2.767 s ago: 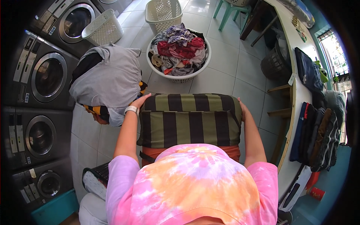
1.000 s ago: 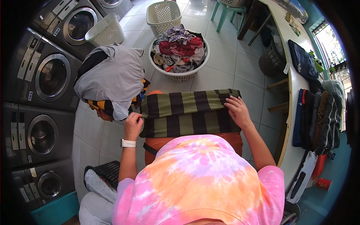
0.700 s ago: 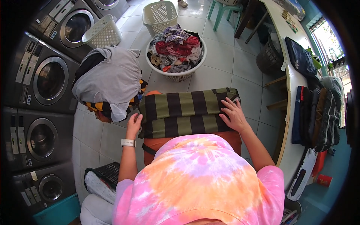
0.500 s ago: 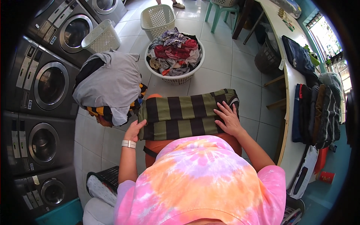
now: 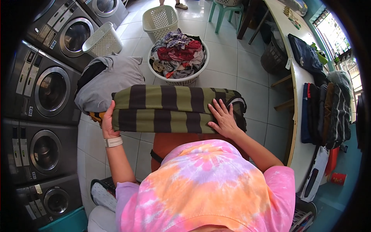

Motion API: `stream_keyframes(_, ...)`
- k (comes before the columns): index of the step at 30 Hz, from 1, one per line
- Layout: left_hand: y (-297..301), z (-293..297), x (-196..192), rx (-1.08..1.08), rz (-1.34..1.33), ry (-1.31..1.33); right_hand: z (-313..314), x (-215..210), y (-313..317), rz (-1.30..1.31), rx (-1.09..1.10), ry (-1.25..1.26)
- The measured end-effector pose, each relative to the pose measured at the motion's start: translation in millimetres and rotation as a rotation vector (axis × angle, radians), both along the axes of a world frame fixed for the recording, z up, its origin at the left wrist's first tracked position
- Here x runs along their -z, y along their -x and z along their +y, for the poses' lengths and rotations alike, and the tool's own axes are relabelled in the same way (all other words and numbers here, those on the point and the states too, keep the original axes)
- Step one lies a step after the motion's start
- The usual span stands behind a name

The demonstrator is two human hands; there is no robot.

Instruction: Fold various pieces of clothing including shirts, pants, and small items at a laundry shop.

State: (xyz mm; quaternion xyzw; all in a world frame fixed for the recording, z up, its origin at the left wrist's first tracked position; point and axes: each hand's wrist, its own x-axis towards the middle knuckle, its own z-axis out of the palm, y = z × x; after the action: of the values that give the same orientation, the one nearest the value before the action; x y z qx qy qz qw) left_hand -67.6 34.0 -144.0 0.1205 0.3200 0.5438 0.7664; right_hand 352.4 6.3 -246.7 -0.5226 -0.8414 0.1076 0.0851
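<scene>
A folded garment with olive-green and black stripes [image 5: 166, 110] stretches sideways in front of me, over a rust-orange surface [image 5: 170, 142]. Its left end is gripped by my left hand [image 5: 109, 123], with the thumb at the edge and the other fingers mostly hidden. My right hand [image 5: 224, 119] lies flat on the cloth near the right end, fingers spread. Past the garment's left end sits a heap of clothes topped by a light grey cloth [image 5: 114, 83]. Beyond it, a round white basket [image 5: 207, 58] is heaped with mixed clothes.
Front-loading machines [image 5: 53, 91] line the left side. Two pale baskets [image 5: 159, 21] [image 5: 103, 40] stand farther off. Along the right runs a long table [image 5: 284, 29] bearing folded dark clothes [image 5: 319, 116]. A dark bin [image 5: 272, 58] stands beneath it, and a green stool [image 5: 220, 17] farther back.
The striped garment has shifted left and slightly away, its left end now in front of the grey-topped heap. My left hand has moved left with it; my right hand has also slid left.
</scene>
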Motion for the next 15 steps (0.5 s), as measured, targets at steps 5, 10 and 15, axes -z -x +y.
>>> stream_keyframes(5, 33, -2, -8, -0.051, 0.102, -0.002, 6, -2, 27, 0.019, -0.062, -0.012)
stream_keyframes(10, 56, -6, 0, -0.069, 0.219, 0.007, 8, 4, 44, 0.022, -0.136, -0.012)
stream_keyframes(15, 46, -6, 38, 0.06, 0.767, 0.048, 3, 14, 43, -0.007, -0.221, 0.025)
